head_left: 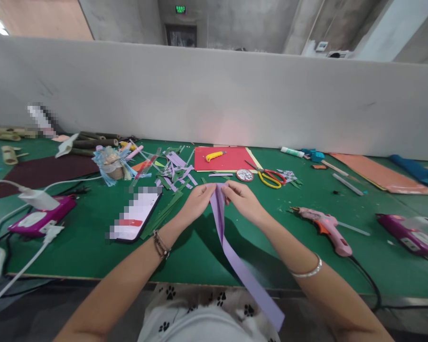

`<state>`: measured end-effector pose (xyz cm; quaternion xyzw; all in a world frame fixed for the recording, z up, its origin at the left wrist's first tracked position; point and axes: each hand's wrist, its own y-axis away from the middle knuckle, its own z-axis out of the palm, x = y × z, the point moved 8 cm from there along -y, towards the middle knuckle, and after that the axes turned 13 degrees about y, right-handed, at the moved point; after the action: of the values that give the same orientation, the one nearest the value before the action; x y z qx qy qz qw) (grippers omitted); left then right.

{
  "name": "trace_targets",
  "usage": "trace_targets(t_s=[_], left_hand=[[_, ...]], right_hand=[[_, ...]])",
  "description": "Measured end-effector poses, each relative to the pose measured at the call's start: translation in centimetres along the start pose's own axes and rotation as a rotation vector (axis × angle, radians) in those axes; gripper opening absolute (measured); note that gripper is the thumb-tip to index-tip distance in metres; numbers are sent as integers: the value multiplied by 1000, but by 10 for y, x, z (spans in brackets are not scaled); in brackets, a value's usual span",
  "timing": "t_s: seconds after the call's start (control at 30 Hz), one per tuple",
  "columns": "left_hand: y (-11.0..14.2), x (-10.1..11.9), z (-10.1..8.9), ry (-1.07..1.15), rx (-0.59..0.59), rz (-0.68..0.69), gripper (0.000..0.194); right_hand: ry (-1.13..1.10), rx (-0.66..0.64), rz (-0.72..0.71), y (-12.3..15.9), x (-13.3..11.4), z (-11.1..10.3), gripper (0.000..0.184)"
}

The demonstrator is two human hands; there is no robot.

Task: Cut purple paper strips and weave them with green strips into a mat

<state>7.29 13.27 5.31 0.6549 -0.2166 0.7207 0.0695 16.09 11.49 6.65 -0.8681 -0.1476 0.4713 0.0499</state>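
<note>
A long strip of purple paper (235,263) hangs from both hands, creased lengthwise near its top and trailing flat over the table's front edge. My left hand (200,197) pinches the upper end from the left. On the other side of the crease, my right hand (240,197) grips the same end between thumb and fingers. The fingertips are close together at the fold. Just beyond the hands lie a round printed disc (244,175) and scissors (271,178) with red and yellow handles. Purple and green paper scraps (174,168) are heaped to the left.
A yellow utility knife (215,156) rests on red paper (203,164). On the right are a pink hot glue gun (326,228) and a purple power strip (409,235). A phone (139,213) and another power strip (43,218) with cables lie left. A white partition (164,95) closes the back.
</note>
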Motion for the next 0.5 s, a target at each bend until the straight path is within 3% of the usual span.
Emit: trace_targets(t_s=[0.13, 0.3, 0.5], left_hand=[[-7, 2, -7, 33, 107, 9, 31], [-9, -24, -10, 139, 133, -104, 44], [-3, -48, -5, 195, 145, -170, 48]], right_hand=[[-7, 56, 22, -6, 1, -5, 27], [-7, 75, 107, -4, 15, 0, 27], [-97, -7, 235, -1, 36, 20, 31]])
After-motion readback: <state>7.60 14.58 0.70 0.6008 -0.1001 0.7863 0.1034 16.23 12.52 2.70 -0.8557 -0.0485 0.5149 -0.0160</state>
